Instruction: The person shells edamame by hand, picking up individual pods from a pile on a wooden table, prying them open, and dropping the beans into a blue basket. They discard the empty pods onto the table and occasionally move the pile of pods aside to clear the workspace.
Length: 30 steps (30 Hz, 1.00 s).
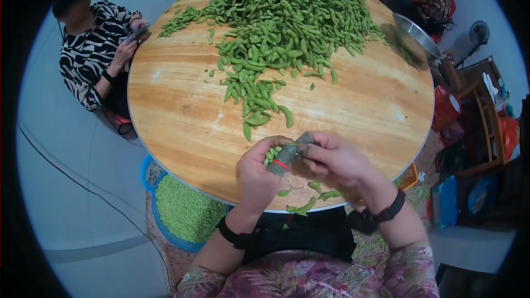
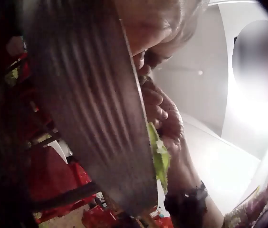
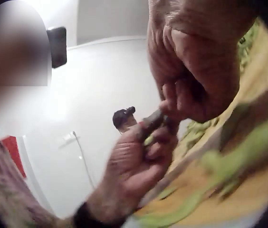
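Near the front edge of the round wooden table, the left hand (image 1: pixel 259 172) curls round several shelled green beans (image 1: pixel 271 155); its covered finger has a red band (image 1: pixel 281 164). The right hand (image 1: pixel 335 158) meets its fingertips, thumb and finger pinched together, and a bit of green pod (image 1: pixel 291 144) shows between the hands. In the right wrist view the right hand (image 3: pixel 196 66) touches the left hand (image 3: pixel 141 159), with a green bean (image 3: pixel 148 140) by the left fingers. Loose pods (image 1: pixel 305 207) lie below the hands.
A large heap of pods (image 1: pixel 292 16) covers the table's far side, with a metal bowl (image 1: pixel 417 36) at its right. A blue basin of shelled beans (image 1: pixel 187 209) stands below left. A person in a patterned top (image 1: pixel 91 49) sits at the left; others sit at the upper right.
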Motion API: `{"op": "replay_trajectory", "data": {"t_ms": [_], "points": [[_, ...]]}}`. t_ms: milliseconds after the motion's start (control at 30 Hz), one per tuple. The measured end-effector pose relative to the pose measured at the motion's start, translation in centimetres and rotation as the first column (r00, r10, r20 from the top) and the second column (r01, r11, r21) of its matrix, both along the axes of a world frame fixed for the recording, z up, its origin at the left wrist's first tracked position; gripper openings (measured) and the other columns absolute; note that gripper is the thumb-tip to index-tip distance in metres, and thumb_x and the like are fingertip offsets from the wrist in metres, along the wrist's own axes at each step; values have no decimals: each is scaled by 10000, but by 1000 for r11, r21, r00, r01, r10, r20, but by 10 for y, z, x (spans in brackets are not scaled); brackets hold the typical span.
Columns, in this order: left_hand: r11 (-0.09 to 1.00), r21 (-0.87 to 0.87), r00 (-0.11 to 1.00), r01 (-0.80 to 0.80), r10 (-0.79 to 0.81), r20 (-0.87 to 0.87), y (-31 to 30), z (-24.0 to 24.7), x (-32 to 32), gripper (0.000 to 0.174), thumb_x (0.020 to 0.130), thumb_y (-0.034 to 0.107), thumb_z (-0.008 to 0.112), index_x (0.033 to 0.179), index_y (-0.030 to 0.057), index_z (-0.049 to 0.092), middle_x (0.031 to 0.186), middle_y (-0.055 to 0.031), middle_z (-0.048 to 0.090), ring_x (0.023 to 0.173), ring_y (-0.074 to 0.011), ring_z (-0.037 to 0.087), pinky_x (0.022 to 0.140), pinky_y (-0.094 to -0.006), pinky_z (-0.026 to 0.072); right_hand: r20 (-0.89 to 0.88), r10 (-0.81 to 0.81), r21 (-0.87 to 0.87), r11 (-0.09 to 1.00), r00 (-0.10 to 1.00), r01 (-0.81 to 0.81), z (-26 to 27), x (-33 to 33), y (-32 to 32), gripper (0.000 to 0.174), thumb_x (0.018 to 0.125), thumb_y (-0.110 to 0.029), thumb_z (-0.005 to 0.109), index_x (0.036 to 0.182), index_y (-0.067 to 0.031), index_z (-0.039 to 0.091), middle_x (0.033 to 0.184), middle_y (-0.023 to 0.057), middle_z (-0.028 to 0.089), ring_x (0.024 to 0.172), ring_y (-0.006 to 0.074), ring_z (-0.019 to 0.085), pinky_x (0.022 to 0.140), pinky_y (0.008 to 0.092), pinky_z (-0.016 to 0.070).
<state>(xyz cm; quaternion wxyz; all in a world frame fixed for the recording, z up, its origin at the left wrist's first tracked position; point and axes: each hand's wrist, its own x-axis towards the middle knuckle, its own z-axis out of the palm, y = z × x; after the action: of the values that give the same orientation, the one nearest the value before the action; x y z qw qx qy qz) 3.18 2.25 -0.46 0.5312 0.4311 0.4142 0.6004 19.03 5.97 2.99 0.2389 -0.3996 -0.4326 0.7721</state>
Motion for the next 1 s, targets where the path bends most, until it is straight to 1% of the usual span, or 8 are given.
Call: {"op": "replay_trajectory", "data": {"t_ms": [33,133,233,400,500,567,800,1000], "points": [[1000,-2,1000,6,-6,-5,1,-1,-2,202,762,-67,553,955,-12,583,763,-12,569,622,-35,469,530,-160,353,204,125,154,975,971,-158,0,8,18,161,860,-188,517,852,-42,582,643,-6,548,495,51,439,454,208,358],[990,-82,988,114,-105,110,1,-3,-7,258,732,-115,495,958,-25,582,767,-23,572,607,-46,464,527,-160,347,623,-452,669,730,638,-137,-7,34,99,215,823,-176,499,955,-41,602,691,30,586,577,107,533,522,268,440],[964,-158,970,214,-191,151,4,1,-7,339,697,-152,434,966,-26,597,748,-19,563,588,-55,450,523,-164,337,646,-686,763,578,335,-289,-17,60,163,263,797,-219,548,949,-5,566,810,201,625,738,333,608,671,395,476],[908,-168,904,384,-407,-130,3,2,-7,250,809,-61,498,1022,-14,620,714,12,533,594,-30,435,501,-161,326,743,-555,659,507,374,-556,-15,29,123,346,755,-242,596,955,33,536,786,210,615,726,358,597,672,410,472],[965,-108,950,241,-257,-180,4,1,-3,302,806,-34,574,1104,9,590,756,31,526,610,-19,436,513,-164,350,732,-278,582,730,622,-360,-5,22,91,285,790,-206,579,959,20,539,695,135,611,580,234,588,544,332,466],[989,42,953,140,-123,-278,4,-1,-4,415,769,-64,610,1170,26,553,802,37,523,643,-23,452,549,-165,377,303,-149,146,983,941,108,2,13,61,201,837,-143,534,975,1,551,630,36,575,487,87,515,435,216,399],[975,205,939,88,-12,-343,-1,2,-3,389,740,-57,618,1111,60,607,806,-14,582,767,-70,537,671,-200,448,-135,-286,-166,950,949,263,-4,-3,-12,134,907,-146,494,918,-24,549,639,-6,530,473,42,454,410,164,342],[984,-106,975,143,-121,188,-10,1,-8,164,813,11,574,968,-8,621,802,-10,598,734,-64,543,638,-194,446,-25,-174,93,980,985,175,1,-11,-41,158,924,-179,465,882,-30,497,600,-22,453,483,49,370,447,193,299]]}}
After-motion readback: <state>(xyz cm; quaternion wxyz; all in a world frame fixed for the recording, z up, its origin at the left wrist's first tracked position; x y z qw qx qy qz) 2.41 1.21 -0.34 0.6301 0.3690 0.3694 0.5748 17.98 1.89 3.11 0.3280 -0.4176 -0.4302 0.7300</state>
